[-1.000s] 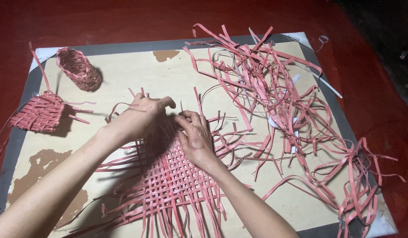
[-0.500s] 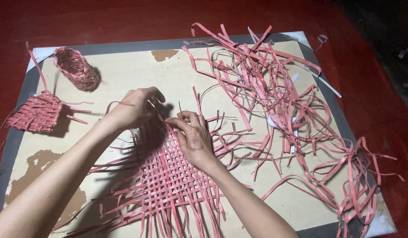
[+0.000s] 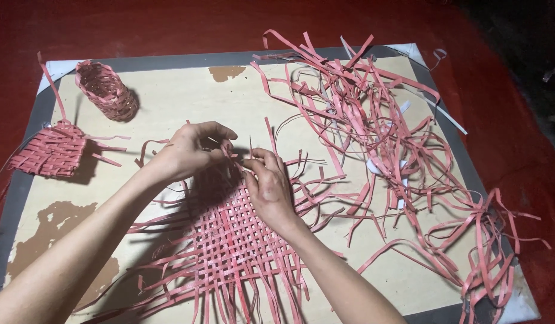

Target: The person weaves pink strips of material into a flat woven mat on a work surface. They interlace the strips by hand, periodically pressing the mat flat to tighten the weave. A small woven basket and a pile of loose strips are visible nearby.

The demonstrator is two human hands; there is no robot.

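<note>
A flat woven mat of pink strips [image 3: 232, 246] lies on the beige board [image 3: 169, 102], its loose ends fanning out on every side. My left hand [image 3: 190, 150] is at the mat's far edge, fingers curled and pinching a pink strip [image 3: 151, 144]. My right hand [image 3: 268, 183] rests on the same far edge, its fingers closed on the strips there. The two hands almost touch at the fingertips.
A big tangled pile of loose pink strips [image 3: 373, 120] covers the right side of the board. A small woven basket [image 3: 106, 90] lies at the back left, and a half-woven pink piece [image 3: 49, 150] sits at the left edge. Red floor surrounds the board.
My left hand has drawn back toward me and to the right, closing in on my right hand at the mat's far edge. My right hand has barely moved.
</note>
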